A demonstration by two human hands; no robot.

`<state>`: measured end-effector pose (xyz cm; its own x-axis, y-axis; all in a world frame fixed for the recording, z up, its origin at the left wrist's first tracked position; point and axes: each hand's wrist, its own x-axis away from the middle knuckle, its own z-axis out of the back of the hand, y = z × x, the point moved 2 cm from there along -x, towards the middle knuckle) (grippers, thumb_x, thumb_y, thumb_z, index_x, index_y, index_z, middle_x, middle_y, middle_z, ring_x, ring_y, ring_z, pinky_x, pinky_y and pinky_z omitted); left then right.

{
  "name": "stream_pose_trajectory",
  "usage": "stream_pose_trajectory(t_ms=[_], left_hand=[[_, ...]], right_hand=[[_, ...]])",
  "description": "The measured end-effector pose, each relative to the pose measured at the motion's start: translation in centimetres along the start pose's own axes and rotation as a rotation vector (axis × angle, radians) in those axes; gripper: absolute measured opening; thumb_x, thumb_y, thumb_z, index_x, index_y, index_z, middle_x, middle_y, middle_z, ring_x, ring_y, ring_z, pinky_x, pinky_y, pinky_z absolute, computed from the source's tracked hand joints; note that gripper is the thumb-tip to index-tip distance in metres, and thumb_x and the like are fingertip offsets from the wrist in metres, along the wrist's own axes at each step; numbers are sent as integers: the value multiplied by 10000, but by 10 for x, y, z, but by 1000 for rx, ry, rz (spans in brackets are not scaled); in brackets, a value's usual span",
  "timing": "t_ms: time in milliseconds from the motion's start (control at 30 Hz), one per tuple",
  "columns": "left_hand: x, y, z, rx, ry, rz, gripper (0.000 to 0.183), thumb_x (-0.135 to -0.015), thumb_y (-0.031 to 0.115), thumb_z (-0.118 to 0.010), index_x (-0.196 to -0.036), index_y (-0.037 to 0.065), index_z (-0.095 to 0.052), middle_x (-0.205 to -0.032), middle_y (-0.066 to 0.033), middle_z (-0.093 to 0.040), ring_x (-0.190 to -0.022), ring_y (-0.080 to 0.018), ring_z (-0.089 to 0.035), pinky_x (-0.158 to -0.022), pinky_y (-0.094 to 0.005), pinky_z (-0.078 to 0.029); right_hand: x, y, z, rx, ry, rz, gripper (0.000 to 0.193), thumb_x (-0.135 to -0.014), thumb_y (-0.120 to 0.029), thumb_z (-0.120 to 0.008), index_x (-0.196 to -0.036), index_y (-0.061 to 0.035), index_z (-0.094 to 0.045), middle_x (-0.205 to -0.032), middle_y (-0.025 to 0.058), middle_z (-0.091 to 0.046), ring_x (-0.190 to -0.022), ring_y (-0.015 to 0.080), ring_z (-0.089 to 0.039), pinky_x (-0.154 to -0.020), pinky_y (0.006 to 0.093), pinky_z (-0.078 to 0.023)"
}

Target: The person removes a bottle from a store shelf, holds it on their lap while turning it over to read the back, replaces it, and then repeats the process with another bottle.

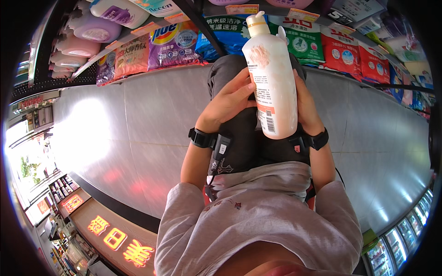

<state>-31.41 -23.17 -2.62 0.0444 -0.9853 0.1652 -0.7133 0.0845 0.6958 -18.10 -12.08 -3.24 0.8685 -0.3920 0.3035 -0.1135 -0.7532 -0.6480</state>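
A large cream-white pump bottle (278, 99) with a peach label band and a barcode is held upright between my two hands, above my knees. Its pump head (256, 19) points to the far side, toward the shelf. My left hand (235, 97) grips the bottle's left side, thumb pressed on the printed label. On the right side, my right hand (306, 99) is closed around the bottle, its fingers mostly hidden behind it. A small pale piece sticks up beside the bottle's right shoulder; I cannot make out what it is.
Bagged laundry powder in purple (172, 43), blue (225, 39), green (299, 43) and red (340, 53) lines the low shelf ahead. Several detergent bottles (94, 28) stand above at left. Behind me are a counter with a lit sign (115, 237) and glass-door fridges (396, 244).
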Motion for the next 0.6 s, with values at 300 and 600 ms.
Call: stream_pose_trajectory(t_ms=[300,600], left_hand=[[-1,-2,-3,-144,133,-54,511,-928,194,-493,-1363,62,-259,-1198,-82,-503,-1086,-153,-508,-853,-304,-478],[-3,1,-7,-153,139,-24,588,-917,204,-518,-1403,81,-210,-1216,-82,-492,-1101,-145,-494,-860,-291,-470]], right_hand=[[7,-2,6,382,-137,117,741,-853,-450,-545,-1354,15,-259,-1283,120,-435,-1160,182,-442,-969,310,-355],[10,1,8,208,-150,80,732,-857,-406,-558,-1355,28,-244,-1316,131,-401,-1209,194,-398,-995,320,-326]])
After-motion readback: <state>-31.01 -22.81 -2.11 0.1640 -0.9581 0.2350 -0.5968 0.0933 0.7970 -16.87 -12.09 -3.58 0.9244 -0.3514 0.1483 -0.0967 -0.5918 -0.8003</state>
